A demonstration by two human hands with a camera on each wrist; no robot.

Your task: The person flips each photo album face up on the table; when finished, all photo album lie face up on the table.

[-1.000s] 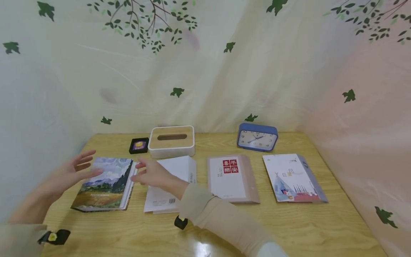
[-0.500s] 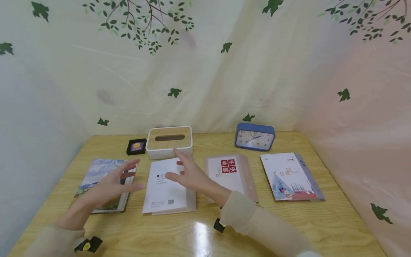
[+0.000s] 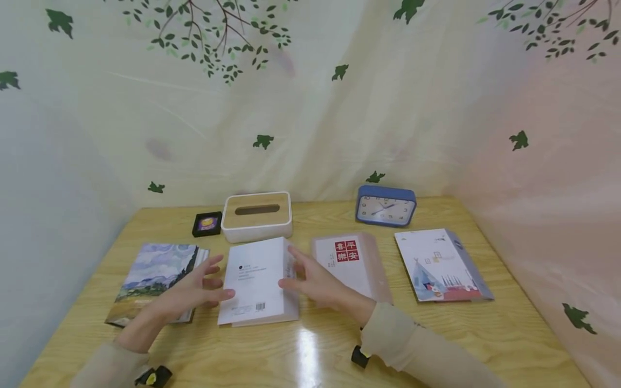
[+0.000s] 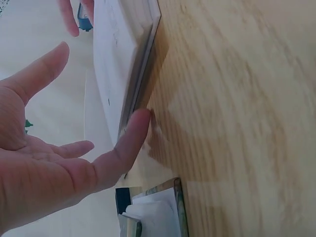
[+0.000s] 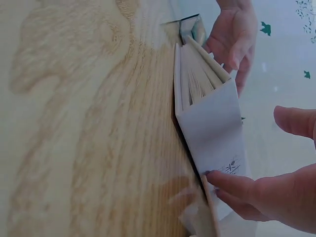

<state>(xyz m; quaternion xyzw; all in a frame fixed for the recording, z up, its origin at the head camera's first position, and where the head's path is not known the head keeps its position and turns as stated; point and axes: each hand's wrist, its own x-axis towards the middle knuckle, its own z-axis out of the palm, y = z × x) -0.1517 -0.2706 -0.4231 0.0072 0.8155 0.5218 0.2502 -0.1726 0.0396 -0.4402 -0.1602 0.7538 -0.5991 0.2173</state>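
A white book [image 3: 252,283] lies back cover up on the wooden table between my two hands. My left hand [image 3: 186,291] is at its left edge, thumb and fingers spread. In the left wrist view, a fingertip of the left hand [image 4: 54,168] meets or nearly meets the book's lower edge; contact is hard to tell. My right hand [image 3: 322,283] is on the other side. The right wrist view has fingertips of the right hand [image 5: 276,192] touching the white spine [image 5: 212,133], thumb held apart. Neither hand grips the book.
A book with a landscape painting cover [image 3: 155,275] lies left, partly behind my left forearm. To the right are a book with red characters [image 3: 346,269] and a tent-picture book [image 3: 436,267]. A small black frame [image 3: 207,223], tissue box [image 3: 257,215] and blue clock [image 3: 386,206] stand behind.
Both hands have moved right from around the landscape book to the white book. The right hand passed over the white book, then came down at its spine. The books look unmoved.
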